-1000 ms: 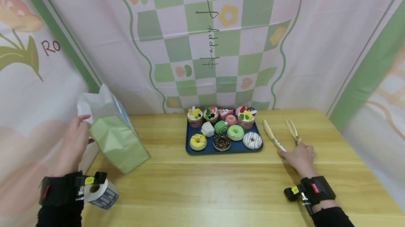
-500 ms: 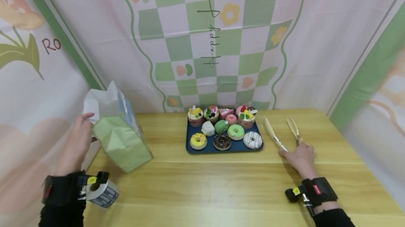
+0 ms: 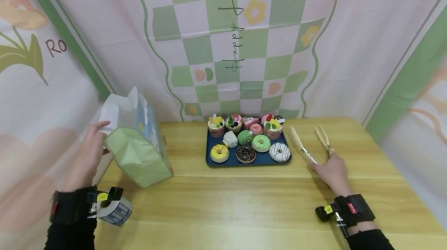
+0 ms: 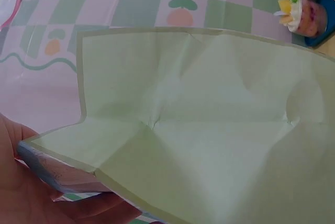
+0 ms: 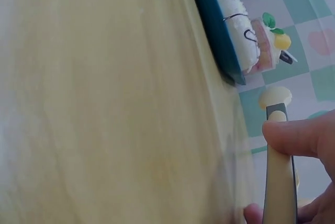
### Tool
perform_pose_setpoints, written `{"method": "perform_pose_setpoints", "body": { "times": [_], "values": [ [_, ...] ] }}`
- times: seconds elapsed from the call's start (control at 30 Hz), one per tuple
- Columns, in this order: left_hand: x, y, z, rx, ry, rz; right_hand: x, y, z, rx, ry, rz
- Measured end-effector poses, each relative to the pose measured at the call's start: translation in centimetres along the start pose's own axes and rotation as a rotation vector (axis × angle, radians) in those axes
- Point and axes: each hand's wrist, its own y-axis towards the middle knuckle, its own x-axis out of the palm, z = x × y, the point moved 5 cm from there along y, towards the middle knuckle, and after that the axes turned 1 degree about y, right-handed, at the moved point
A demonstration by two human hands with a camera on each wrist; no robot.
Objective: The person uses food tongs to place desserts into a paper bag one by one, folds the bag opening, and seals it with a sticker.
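Note:
At the left of the table my left hand (image 3: 85,149) grips the side of a paper bag (image 3: 137,157), which has a pale green panel, a white upper part and a blue printed side. Thumb and fingers pinch the bag's edge (image 4: 63,174) in the left wrist view. On the right, my right hand (image 3: 333,172) holds tongs (image 3: 305,151) with cream-coloured tips spread apart, lying low over the table right of the tray. In the right wrist view the thumb presses on one arm of the tongs (image 5: 280,182); the lower fingers are partly out of frame.
A dark blue tray (image 3: 251,162) at the table's back holds several toy-like donuts, dessert cups and cakes, including a chocolate donut (image 3: 246,154). A label roll (image 3: 116,211) stands by my left wrist. Printed cloth (image 3: 195,17) hangs behind the wooden table (image 3: 227,207).
My left hand and the paper bag have shifted a little to the right. The right hand keeps holding the tongs in nearly the same place.

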Motion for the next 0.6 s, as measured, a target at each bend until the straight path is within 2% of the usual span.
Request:
{"method": "perform_pose_setpoints", "body": {
  "times": [0.13, 0.37, 0.6],
  "values": [
    [0.3, -0.1, 0.1, 0.011, -0.015, -0.027, -0.2, -0.1, -0.4, -0.021, -0.007, 0.000],
    [0.8, -0.4, 0.4, 0.026, 0.014, -0.046, -0.6, -0.4, -1.2, -0.062, -0.011, 0.021],
    [1.5, -0.8, 0.8, 0.055, 0.025, -0.059, -1.0, -0.9, -1.7, -0.052, -0.010, -0.018]
  ]
}}
